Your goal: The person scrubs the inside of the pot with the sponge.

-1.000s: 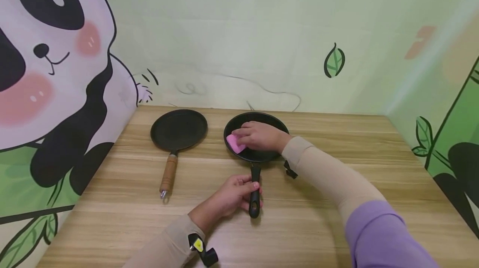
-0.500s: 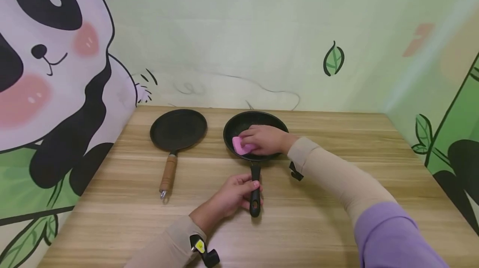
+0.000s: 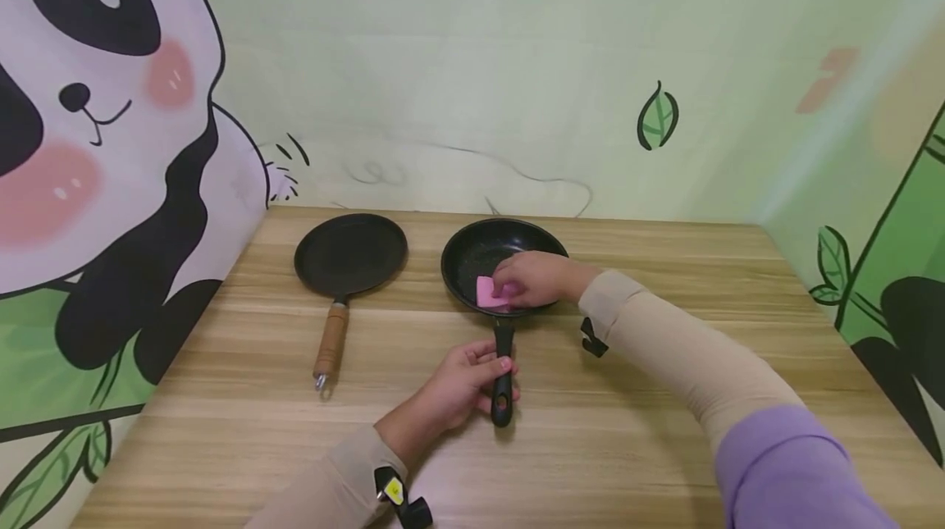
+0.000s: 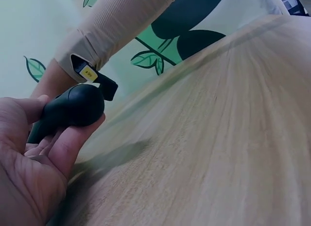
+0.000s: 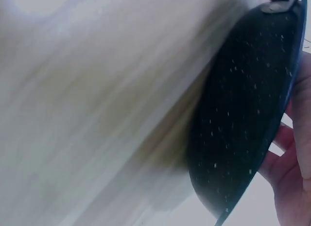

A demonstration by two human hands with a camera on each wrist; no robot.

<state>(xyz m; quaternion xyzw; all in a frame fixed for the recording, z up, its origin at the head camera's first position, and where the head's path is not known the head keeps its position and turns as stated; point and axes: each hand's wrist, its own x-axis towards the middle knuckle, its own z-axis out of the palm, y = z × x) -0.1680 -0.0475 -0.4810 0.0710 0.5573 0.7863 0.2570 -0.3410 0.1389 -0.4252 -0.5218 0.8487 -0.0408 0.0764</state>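
Observation:
A black frying pan (image 3: 472, 254) rests on the wooden table, its handle (image 3: 503, 402) toward the person. My left hand (image 3: 461, 381) grips that handle, thumb on top and fingers beneath; the left wrist view shows the handle's rounded end (image 4: 80, 105) between thumb and fingers. Inside the pan, at its near side, my right hand (image 3: 537, 279) holds a pink sponge (image 3: 487, 293) against the surface with bent fingers. The right wrist view shows the pan's speckled outer wall (image 5: 238, 109), with part of the right hand (image 5: 286, 172) behind the rim and the sponge hidden.
A flat black griddle pan (image 3: 350, 254) with a wooden handle (image 3: 332, 340) lies to the left on the table (image 3: 591, 447). Behind the table stands a wall (image 3: 413, 86) with panda and leaf drawings. A small black device is strapped to each wrist.
My right hand has drawn the sponge across the pan, from its left side toward the near right. The left hand stays on the handle, and the pan has hardly moved.

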